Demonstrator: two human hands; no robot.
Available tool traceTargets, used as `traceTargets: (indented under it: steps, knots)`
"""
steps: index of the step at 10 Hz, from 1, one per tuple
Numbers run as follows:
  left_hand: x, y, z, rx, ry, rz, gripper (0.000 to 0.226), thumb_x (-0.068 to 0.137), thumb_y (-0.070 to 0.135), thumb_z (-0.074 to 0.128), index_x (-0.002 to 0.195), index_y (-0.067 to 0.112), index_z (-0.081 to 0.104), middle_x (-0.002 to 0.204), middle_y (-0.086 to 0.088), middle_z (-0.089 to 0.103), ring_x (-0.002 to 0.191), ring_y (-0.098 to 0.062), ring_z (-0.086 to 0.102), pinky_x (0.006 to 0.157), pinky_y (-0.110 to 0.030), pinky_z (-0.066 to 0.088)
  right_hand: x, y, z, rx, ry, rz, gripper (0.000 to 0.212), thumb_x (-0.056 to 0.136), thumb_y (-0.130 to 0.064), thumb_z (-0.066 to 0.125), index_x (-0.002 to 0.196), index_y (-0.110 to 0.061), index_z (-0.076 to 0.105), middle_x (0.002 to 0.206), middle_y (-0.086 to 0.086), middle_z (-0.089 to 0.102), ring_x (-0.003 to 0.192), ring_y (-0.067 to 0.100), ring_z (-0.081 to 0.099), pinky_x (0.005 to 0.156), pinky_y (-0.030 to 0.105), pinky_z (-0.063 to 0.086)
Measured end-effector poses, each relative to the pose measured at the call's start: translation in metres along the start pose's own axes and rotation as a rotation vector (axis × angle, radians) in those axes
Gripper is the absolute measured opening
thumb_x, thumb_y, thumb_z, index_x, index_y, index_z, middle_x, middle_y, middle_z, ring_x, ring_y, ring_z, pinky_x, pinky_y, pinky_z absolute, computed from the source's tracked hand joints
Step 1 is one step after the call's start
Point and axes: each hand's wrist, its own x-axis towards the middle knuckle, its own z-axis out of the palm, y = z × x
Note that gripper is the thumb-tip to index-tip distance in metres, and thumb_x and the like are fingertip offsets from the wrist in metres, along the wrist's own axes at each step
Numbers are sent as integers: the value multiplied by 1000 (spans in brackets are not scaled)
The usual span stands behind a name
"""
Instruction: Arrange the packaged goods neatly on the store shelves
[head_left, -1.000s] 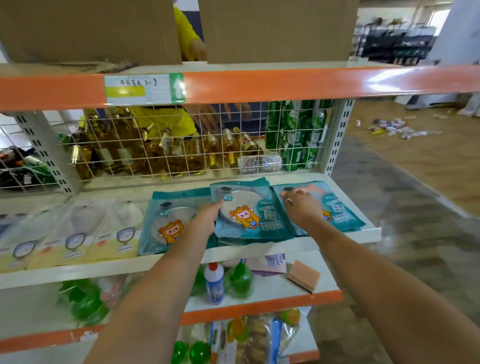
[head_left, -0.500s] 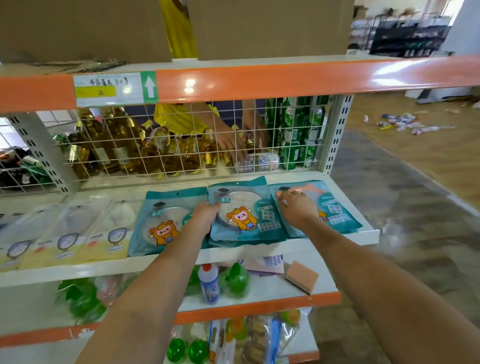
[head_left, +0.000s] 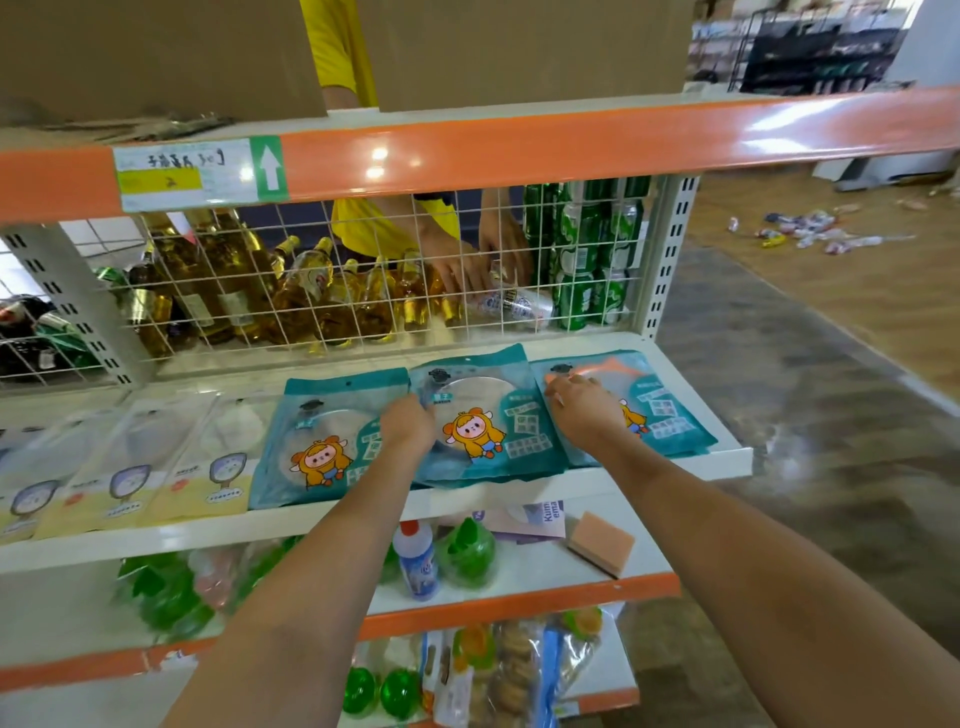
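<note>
The left hand (head_left: 408, 426) is curling its fingers over the left edge of the middle teal packet (head_left: 480, 421), gripping it, while the right hand (head_left: 584, 410) is resting on the right teal packet (head_left: 670, 410) with fingers spread fairly flat — pressing rather than pinching, as far as the view shows. The middle packet is lying on the white shelf (head_left: 613, 480), overlapping the left teal packet (head_left: 322, 441) and reaching the right one, so the person seems to be squaring it into line. Three teal packets are sitting side by side in a row, and to their left the pale yellow packets (head_left: 124, 483) are lining up in the same way — this shelf looks nearly finished. The shelf below (head_left: 524, 592) is holding loose bottles, a sponge and green items in no order, so most of the tidying there looks undone.
</note>
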Motion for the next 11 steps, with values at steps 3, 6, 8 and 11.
traceTargets:
  steps: [3, 6, 8, 11]
  knots:
    - [-6, -2, 0, 101, 22, 39, 35, 97, 17, 46, 127, -1, 49, 131, -21, 40, 120, -34, 42, 102, -38, 36, -4, 3, 2, -67, -77, 11, 39, 101, -25, 28, 136, -20, 46, 132, 10, 50, 119, 30, 45, 92, 39, 42]
    - [2, -18, -44, 286, -34, 281, 43, 99, 38, 36, 135, 18, 51, 131, -13, 51, 121, -32, 44, 98, -41, 37, -12, -10, -24, -144, -61, -2, 29, 100, -20, 33, 123, -18, 51, 120, 11, 58, 103, 28, 58, 74, 36, 45]
    - [-20, -31, -56, 315, -1, 354, 39, 100, 39, 35, 131, 21, 52, 134, -10, 48, 125, -27, 40, 100, -40, 36, -33, -29, -18, -89, -33, 32, 37, 98, -26, 40, 133, -14, 44, 135, 13, 48, 119, 32, 48, 89, 36, 42]
    - [-71, -63, -75, 253, 37, 296, 41, 98, 41, 41, 134, 22, 51, 138, -10, 46, 127, -28, 40, 101, -39, 36, -77, -56, -22, -98, -65, -37, 39, 99, -30, 39, 136, -20, 44, 157, 7, 14, 132, 31, 36, 99, 44, 41]
